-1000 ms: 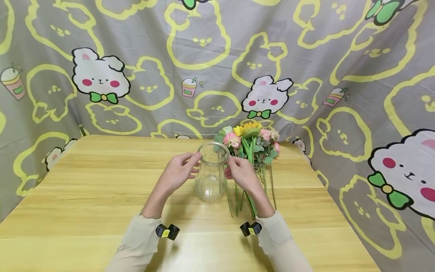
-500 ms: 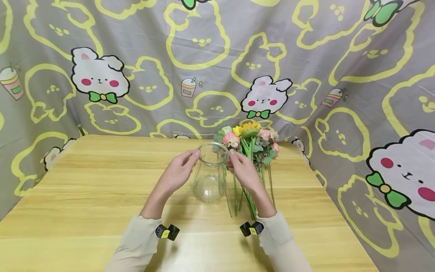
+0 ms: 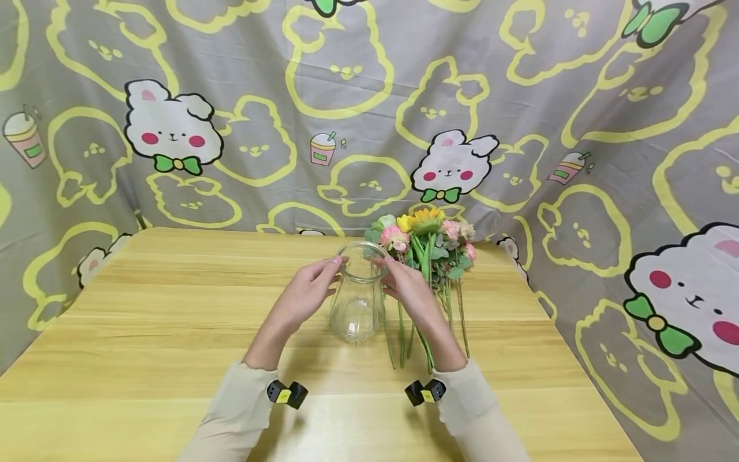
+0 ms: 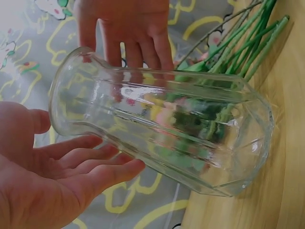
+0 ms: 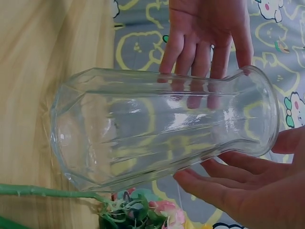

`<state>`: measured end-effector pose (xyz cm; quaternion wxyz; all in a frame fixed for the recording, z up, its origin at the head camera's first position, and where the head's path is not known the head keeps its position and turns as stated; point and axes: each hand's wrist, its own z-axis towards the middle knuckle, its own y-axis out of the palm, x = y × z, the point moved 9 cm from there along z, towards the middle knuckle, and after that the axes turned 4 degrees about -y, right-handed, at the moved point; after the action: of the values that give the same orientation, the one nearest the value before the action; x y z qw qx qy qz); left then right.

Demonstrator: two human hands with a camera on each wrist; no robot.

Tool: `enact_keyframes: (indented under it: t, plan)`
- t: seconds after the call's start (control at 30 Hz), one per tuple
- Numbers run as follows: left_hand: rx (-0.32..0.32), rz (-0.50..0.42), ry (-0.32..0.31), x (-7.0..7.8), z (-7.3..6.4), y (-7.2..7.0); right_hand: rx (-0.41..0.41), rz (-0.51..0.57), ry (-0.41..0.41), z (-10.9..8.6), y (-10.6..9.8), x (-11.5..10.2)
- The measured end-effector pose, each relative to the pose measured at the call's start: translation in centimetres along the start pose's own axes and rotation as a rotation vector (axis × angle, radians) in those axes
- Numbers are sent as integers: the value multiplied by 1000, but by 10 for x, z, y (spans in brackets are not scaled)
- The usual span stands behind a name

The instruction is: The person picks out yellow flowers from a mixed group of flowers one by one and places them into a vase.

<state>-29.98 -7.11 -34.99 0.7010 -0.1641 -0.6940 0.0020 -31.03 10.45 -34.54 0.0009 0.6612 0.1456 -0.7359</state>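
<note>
A clear glass vase with a flared rim stands upright on the table. My left hand is at its left side, the thumb by the rim and the fingers loosely extended along the neck. On the opposite side, my right hand lies the same way. Through the glass in the left wrist view, the right hand's fingers look nearly straight along the far wall. In the right wrist view the vase has nothing inside it. Neither hand wraps round the glass; how firmly they touch it cannot be seen.
A bunch of flowers, with a sunflower, pink blooms and long green stems, lies just right of the vase, its stems partly under the right forearm. The wooden table meets a patterned curtain at the back.
The fingers of both hands have straightened a little and moved slightly inward around the vase's neck. The vase and flowers have stayed in place.
</note>
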Motion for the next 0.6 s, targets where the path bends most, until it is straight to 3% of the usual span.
enact_keyframes:
  t: [0.3,0.6]
  plan:
    - [23,-46,8,-2,3,1,30,18,-11,0,-1,0]
    - [-8,-127,11,-4,4,0,22,40,-40,2,-3,3]
